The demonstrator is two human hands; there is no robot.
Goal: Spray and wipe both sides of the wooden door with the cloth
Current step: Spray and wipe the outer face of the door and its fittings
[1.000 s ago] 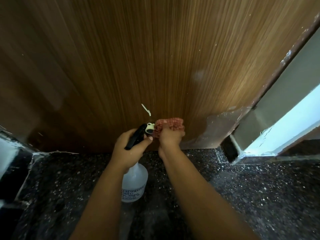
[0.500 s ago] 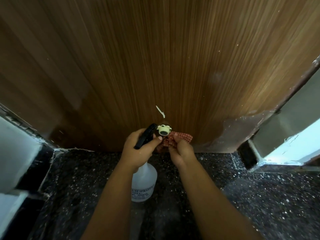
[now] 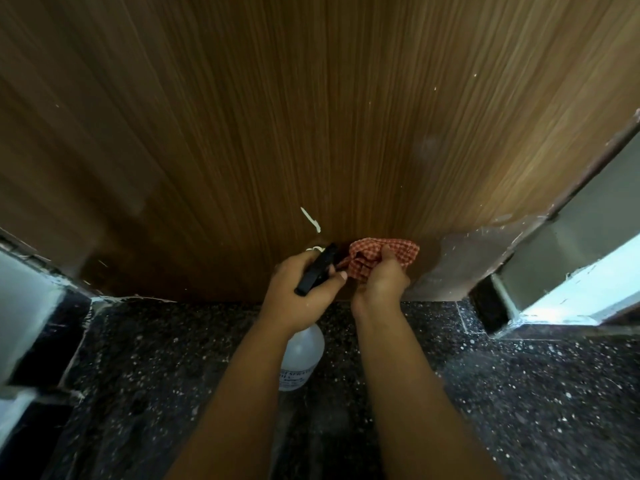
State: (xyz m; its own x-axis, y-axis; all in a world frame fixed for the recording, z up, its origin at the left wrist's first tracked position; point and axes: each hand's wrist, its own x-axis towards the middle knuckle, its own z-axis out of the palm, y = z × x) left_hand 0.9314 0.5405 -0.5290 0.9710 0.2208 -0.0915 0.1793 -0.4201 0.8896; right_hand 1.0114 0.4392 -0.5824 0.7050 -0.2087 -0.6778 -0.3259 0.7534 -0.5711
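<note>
The wooden door (image 3: pixel 311 116) fills the upper part of the head view, with a white paint streak low on it and a worn grey patch (image 3: pixel 457 268) at its lower right corner. My right hand (image 3: pixel 382 282) grips a bunched red checked cloth (image 3: pixel 381 256) and holds it against the bottom of the door. My left hand (image 3: pixel 301 292) holds a clear spray bottle (image 3: pixel 303 355) by its black trigger head, nozzle close to the door just left of the cloth.
Dark speckled stone floor (image 3: pixel 519 393) lies under me. The door frame and a pale wall (image 3: pixel 575 237) stand at right, with a bright gap beside them. A white wall edge (image 3: pixel 24 306) with black skirting is at left.
The cloth dipped lower and then slid right along the bottom of the door. The bottle's nozzle turned from facing me toward the door. The view shifted slightly.
</note>
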